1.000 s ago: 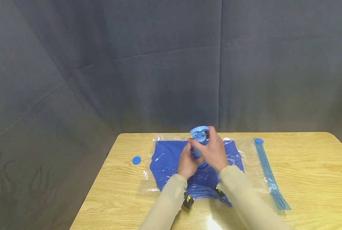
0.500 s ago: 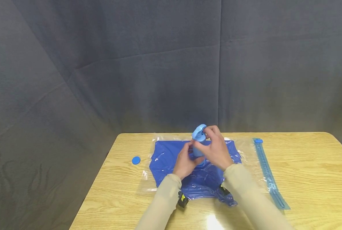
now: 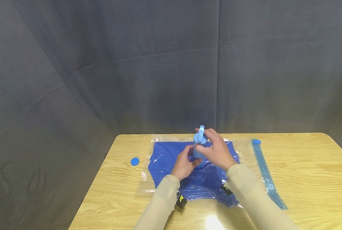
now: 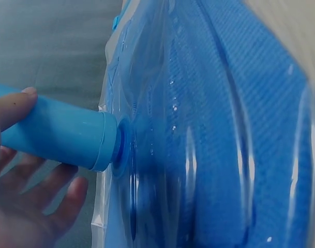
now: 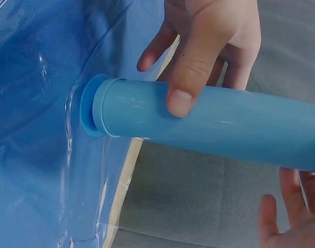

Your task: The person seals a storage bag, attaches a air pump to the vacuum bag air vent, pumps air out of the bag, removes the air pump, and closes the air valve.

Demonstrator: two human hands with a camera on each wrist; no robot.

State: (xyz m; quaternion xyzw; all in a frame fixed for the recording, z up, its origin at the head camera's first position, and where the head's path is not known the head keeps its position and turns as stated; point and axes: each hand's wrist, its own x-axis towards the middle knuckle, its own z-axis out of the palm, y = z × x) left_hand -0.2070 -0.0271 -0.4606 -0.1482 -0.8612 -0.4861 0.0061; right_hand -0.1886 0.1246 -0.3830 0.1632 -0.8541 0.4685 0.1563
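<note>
A light blue hand pump [image 3: 198, 151] stands upright on the round valve [image 5: 90, 106] of a clear storage bag, which has blue contents [image 3: 165, 159] inside. My left hand [image 3: 183, 164] holds the pump's lower body, its thumb [image 5: 185, 88] lying along the near side in the right wrist view. My right hand [image 3: 217, 150] grips higher, the thumb on the body and the fingers by the handle [image 3: 201, 133], seen edge-on. In the right wrist view only some right fingers show at the lower right, and the pump's top is out of frame.
A round blue cap [image 3: 135, 161] lies on the wooden table [image 3: 107, 191] left of the bag. Along the bag's right edge runs a blue zip strip with a slider [image 3: 256, 141]. Dark grey cloth [image 3: 159, 80] hangs behind the table. A black device [image 3: 181, 200] sits under the left sleeve.
The handle at the pump's top has turned from broadside to edge-on, with my right fingers moving round it. My left hand keeps its hold on the body, and the pump stays on the valve.
</note>
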